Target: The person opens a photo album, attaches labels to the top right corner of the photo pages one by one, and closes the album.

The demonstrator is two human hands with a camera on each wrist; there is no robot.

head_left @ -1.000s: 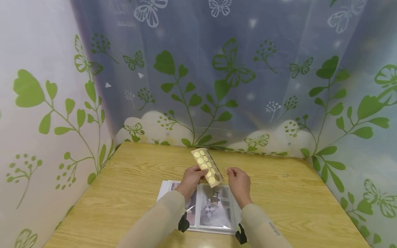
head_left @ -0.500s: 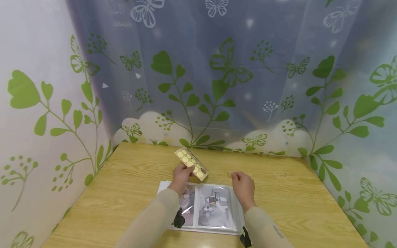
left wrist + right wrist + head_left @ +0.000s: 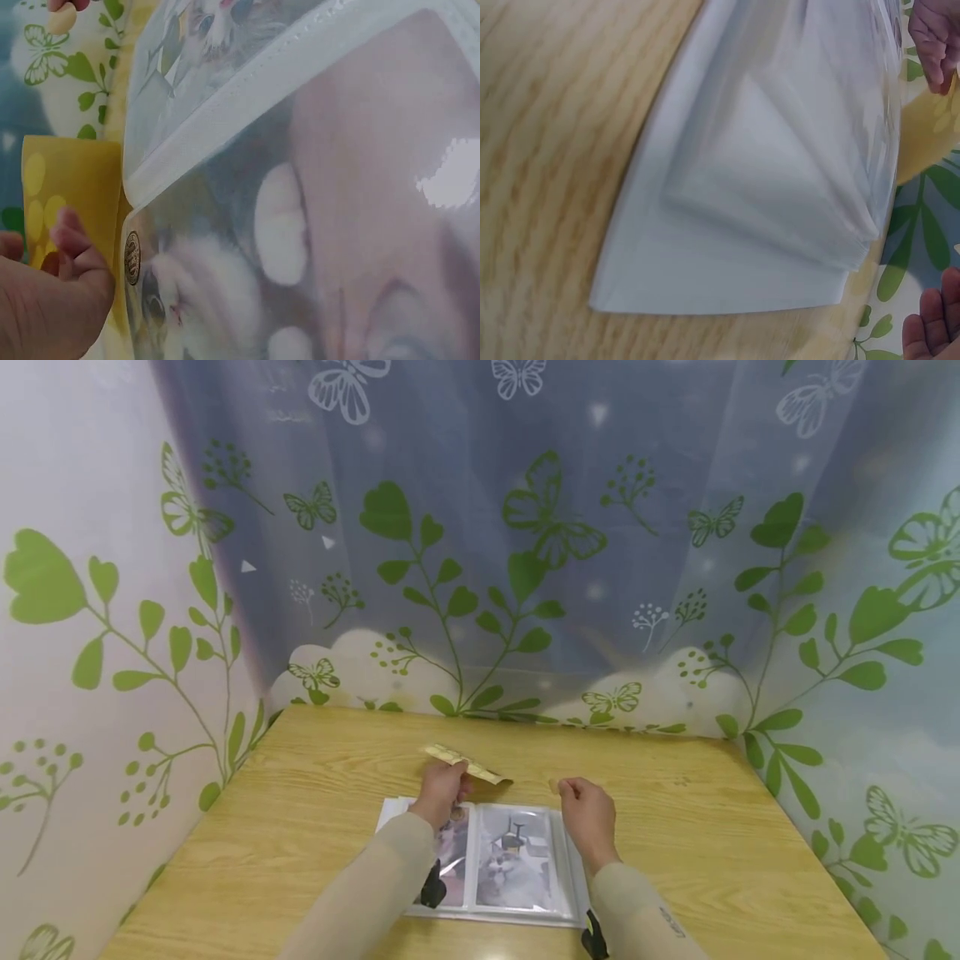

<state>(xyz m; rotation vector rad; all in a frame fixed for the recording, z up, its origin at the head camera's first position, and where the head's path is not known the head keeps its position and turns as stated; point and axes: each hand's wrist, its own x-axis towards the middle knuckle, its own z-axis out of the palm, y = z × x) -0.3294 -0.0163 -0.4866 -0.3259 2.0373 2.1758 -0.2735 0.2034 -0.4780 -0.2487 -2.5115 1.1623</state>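
My left hand [image 3: 438, 795] grips a sheet of round gold stickers [image 3: 483, 772] over the album's far edge. The left wrist view shows the sheet [image 3: 82, 169] with several pale gold circles and curled fingers [image 3: 79, 244] at its face. My right hand [image 3: 590, 820] pinches a small round sticker [image 3: 554, 786] between thumb and fingertips, to the right of the sheet and above the table. Below both hands lies an open photo album [image 3: 472, 868] with clear pockets. A dark round seal sticker [image 3: 133, 258] sits at the edge of the left page, on a cat photo [image 3: 202, 292].
The album's right page holds a greyish photo [image 3: 513, 864]. Loose clear sleeves [image 3: 780, 157] stack over the white back cover [image 3: 720, 277]. A wooden table [image 3: 697, 843] spreads around, with patterned curtains [image 3: 480, 568] at the back and sides.
The hands have moved apart, the left with the sheet going left and the right slightly right. The sheet has tipped nearly flat to the view. A small sticker now shows in my right fingertips.
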